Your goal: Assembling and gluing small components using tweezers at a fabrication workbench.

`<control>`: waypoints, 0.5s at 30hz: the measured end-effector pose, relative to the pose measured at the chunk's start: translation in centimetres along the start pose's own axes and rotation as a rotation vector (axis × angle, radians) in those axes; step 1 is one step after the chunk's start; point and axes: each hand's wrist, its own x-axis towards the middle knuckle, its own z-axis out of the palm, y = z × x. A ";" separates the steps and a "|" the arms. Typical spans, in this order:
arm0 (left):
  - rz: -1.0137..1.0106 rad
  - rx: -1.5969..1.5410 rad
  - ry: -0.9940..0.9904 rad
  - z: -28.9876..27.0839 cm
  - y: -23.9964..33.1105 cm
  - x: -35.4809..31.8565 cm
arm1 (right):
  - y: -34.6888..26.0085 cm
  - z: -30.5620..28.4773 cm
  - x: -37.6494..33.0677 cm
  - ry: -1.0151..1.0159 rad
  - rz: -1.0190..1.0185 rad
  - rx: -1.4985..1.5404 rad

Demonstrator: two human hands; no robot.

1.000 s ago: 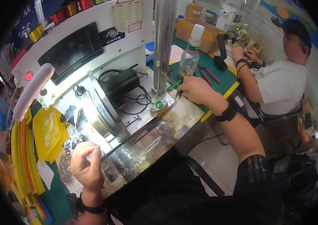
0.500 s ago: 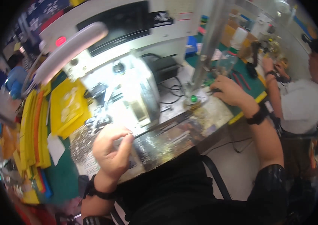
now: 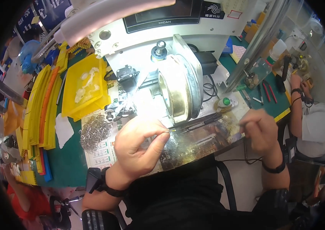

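My left hand [image 3: 139, 147] rests on the shiny bench plate [image 3: 193, 143] in front of a winding machine with a round brass-coloured wheel [image 3: 176, 90]. Its thumb and forefinger pinch a fine wire [image 3: 168, 131] that points toward the base of the wheel. A pair of black tweezers [image 3: 197, 124] lies just beyond the fingertips. Farther right, my right hand [image 3: 260, 130] hovers over the bench's right edge with its fingers pinched on a thin pale piece that is too small to identify.
A heap of small metal rings [image 3: 93, 132] lies left of my left hand, below a yellow tray [image 3: 85, 86] of white parts. Stacked yellow strips [image 3: 39, 111] line the far left. A green button [image 3: 226, 101] sits near the wheel. A co-worker [image 3: 316, 126] sits at the right.
My right hand has pulled back from the green button area to the bench's right edge. My left hand has moved up toward the wheel, pinching the wire. The view has tilted down.
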 end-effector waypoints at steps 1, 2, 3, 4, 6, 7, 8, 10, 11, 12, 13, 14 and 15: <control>0.015 0.026 -0.002 0.1 0.0 0.0 | -0.9 0.4 0.9 -0.057 -0.095 -0.019; 0.024 0.021 -0.006 0.2 0.0 0.0 | -1.6 0.8 1.9 -0.120 -0.176 -0.023; 0.048 0.040 -0.004 0.3 -0.1 0.0 | -2.4 1.2 2.8 -0.146 -0.226 -0.034; 0.076 0.052 0.006 0.3 -0.1 0.1 | -3.1 1.6 3.6 -0.189 -0.243 -0.053; 0.119 0.102 0.018 0.5 -0.3 0.2 | -4.4 2.3 4.9 -0.176 -0.305 -0.124; 0.167 0.145 0.039 0.5 -0.4 0.2 | -4.9 2.7 5.3 -0.186 -0.344 -0.199; 0.165 0.141 0.041 0.5 -0.4 0.2 | -5.3 3.0 5.7 -0.174 -0.356 -0.198; 0.226 0.213 0.032 0.5 -0.6 0.2 | -5.8 3.6 6.1 -0.127 -0.402 -0.335; 0.229 0.209 0.030 0.5 -0.6 0.1 | -6.0 3.9 6.3 -0.137 -0.386 -0.329; 0.234 0.211 0.023 0.5 -0.6 0.1 | -6.0 4.1 6.5 -0.118 -0.405 -0.343; 0.236 0.217 0.019 0.5 -0.6 0.1 | -6.0 4.3 6.6 -0.103 -0.428 -0.371; 0.237 0.211 0.017 0.5 -0.7 0.0 | -6.0 4.4 6.7 -0.102 -0.422 -0.358; 0.249 0.223 0.021 0.5 -0.7 0.0 | -6.0 4.5 6.8 -0.115 -0.428 -0.377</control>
